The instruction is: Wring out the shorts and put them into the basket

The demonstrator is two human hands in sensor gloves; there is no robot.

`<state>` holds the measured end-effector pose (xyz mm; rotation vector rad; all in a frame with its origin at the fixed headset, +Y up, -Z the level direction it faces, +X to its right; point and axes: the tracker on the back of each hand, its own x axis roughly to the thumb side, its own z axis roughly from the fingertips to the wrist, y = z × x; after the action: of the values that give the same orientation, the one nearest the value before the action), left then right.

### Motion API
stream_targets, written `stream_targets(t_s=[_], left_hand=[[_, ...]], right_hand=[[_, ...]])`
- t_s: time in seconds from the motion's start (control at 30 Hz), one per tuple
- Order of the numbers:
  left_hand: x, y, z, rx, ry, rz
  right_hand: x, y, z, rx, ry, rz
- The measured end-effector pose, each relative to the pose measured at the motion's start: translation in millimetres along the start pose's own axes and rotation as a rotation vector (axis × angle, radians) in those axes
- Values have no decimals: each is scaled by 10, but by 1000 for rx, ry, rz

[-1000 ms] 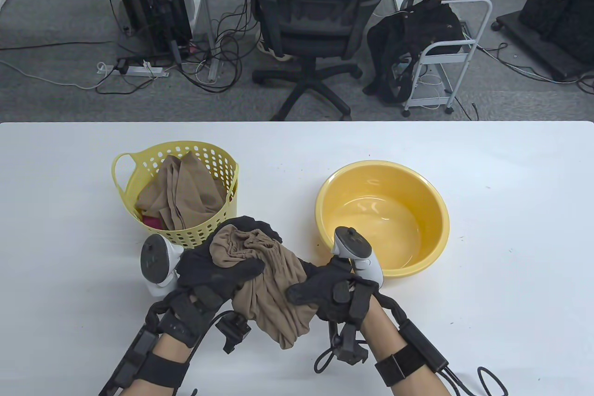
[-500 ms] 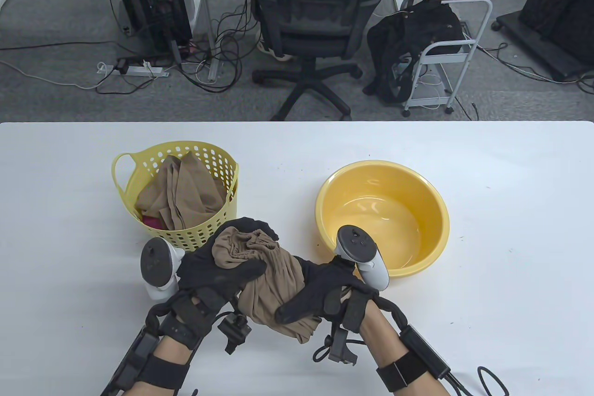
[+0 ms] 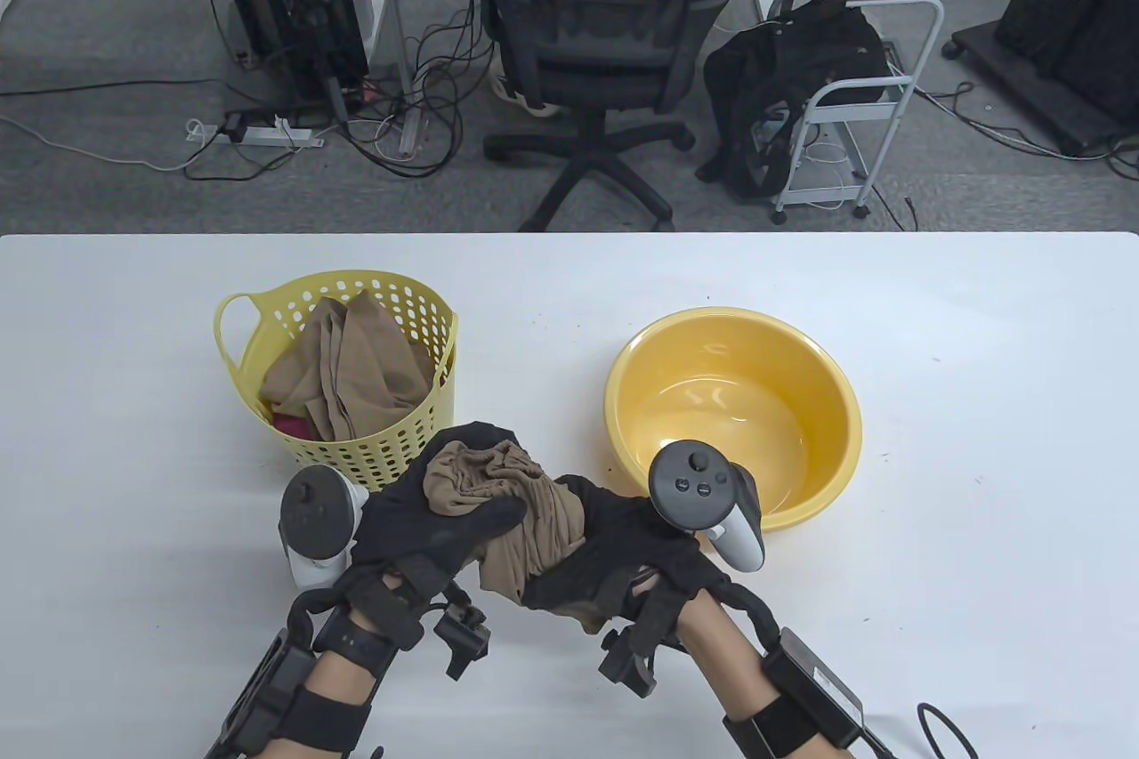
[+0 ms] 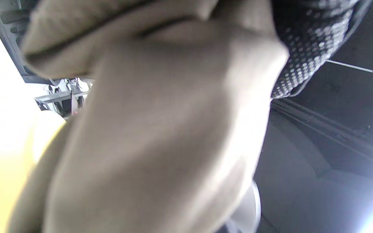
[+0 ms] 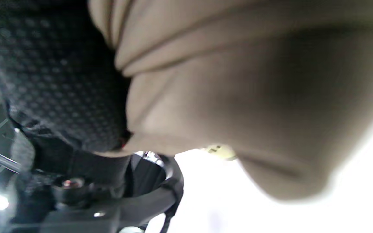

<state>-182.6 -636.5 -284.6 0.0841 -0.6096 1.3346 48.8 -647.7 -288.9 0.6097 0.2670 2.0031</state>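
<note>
Basket [image 3: 356,439] sits on table [image 3: 979,439] left of basin [image 3: 836,412], w/ clothes [image 3: 351,376] in it. Shorts [image 3: 516,519] are held above table's near edge, in front of & between the two, left hand [image 3: 427,528] on their left end, right hand [image 3: 623,554] on their right.

Table view evenly bright and sharp; both wrist views blurred, overexposed whites

No readable words, labels, brand names or numbers appear anywhere I can see, on the desk or in the room behind.
</note>
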Motion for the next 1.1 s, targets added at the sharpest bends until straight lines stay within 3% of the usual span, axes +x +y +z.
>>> stream_targets(t_s=[0.6, 1.1], left_hand=[[-106, -95, 1, 35, 145, -191], [-156, -154, 5, 43, 264, -222]], right_hand=[[202, 3, 92, -217, -77, 582], [377, 145, 186, -331, -290, 1043]])
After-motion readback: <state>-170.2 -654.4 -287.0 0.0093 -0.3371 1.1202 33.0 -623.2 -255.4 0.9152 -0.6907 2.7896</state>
